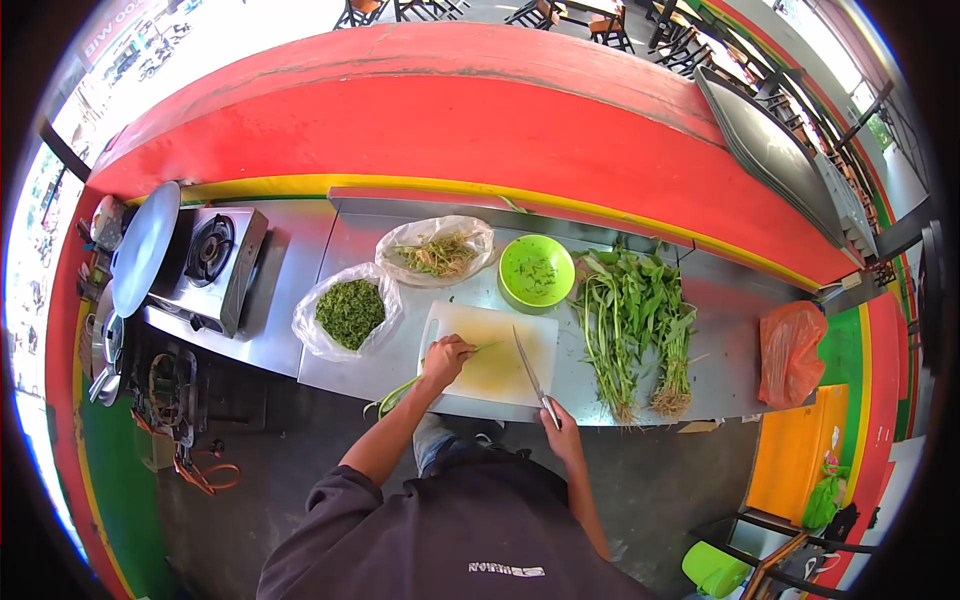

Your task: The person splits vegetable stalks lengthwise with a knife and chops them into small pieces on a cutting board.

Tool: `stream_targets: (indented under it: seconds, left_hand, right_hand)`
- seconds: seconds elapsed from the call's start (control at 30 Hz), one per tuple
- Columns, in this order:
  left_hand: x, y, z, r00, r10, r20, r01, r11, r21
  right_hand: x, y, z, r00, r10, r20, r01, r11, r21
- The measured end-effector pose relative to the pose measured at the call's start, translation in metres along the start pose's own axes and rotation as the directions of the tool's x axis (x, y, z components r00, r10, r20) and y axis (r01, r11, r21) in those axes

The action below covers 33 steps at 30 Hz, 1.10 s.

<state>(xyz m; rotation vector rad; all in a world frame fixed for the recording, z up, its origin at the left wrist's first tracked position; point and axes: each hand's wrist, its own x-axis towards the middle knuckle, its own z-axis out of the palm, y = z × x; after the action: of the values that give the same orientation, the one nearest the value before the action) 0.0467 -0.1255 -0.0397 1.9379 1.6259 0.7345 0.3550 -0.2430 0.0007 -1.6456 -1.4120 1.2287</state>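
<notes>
My left hand (447, 360) is closed on a thin green stalk (396, 397) over the left part of the cutting board (480, 391). One end of the stalk sticks out to the right over the board, and the rest trails past the board's left edge. At the board's lower right, my right hand (562, 431) grips the handle of a knife (526, 361), its blade pointing up and away over the board. Beyond the board stands a lime green bowl (567, 262) with green bits inside.
Left of the board are a bag of chopped greens (349, 314) and a bag of root trimmings (438, 254). Leafy bunches (612, 340) lie on the right, with a red plastic bag (790, 352) farther along. A gas stove (215, 262) stands at the left.
</notes>
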Motion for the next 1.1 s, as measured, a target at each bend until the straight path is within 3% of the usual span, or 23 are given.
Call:
stream_targets:
  seconds: [0.53,0.57,0.63,0.83,0.97,1.0,1.03,1.1]
  left_hand:
    - [-0.004,0.000,0.007,0.995,-0.002,-0.101,0.000,1.000,-0.019]
    - [-0.004,0.001,0.006,0.995,-0.020,-0.093,0.018,1.000,-0.020]
    - [-0.005,0.003,0.005,0.995,-0.036,-0.089,0.035,0.999,-0.021]
    - [-0.007,-0.001,0.009,0.992,-0.016,-0.125,0.016,1.000,-0.003]
    - [-0.006,0.000,0.009,0.993,-0.034,-0.113,0.034,0.999,-0.006]
    - [-0.005,0.000,0.009,0.993,-0.029,-0.113,0.028,1.000,-0.009]
    - [-0.005,0.000,0.009,0.993,-0.024,-0.112,0.022,1.000,-0.013]
    - [-0.005,-0.001,0.009,0.993,-0.022,-0.114,0.020,1.000,-0.016]
  right_hand:
    - [-0.015,0.010,-0.004,0.999,-0.019,-0.029,0.019,0.999,-0.032]
    - [-0.014,0.010,-0.004,0.998,0.057,-0.007,-0.057,0.998,0.003]
    - [-0.015,0.010,-0.003,0.996,-0.065,-0.054,0.064,0.998,-0.029]
    - [-0.013,0.014,-0.004,0.998,-0.048,-0.029,0.047,0.999,-0.025]
    - [-0.009,0.022,0.000,0.989,-0.138,-0.046,0.136,0.989,-0.050]
    - [-0.010,0.021,-0.002,1.000,-0.025,0.000,0.025,0.999,-0.035]
    - [-0.009,0.020,-0.001,1.000,-0.026,0.000,0.026,0.999,-0.034]
    - [-0.009,0.021,0.000,0.995,-0.097,-0.024,0.095,0.994,-0.052]
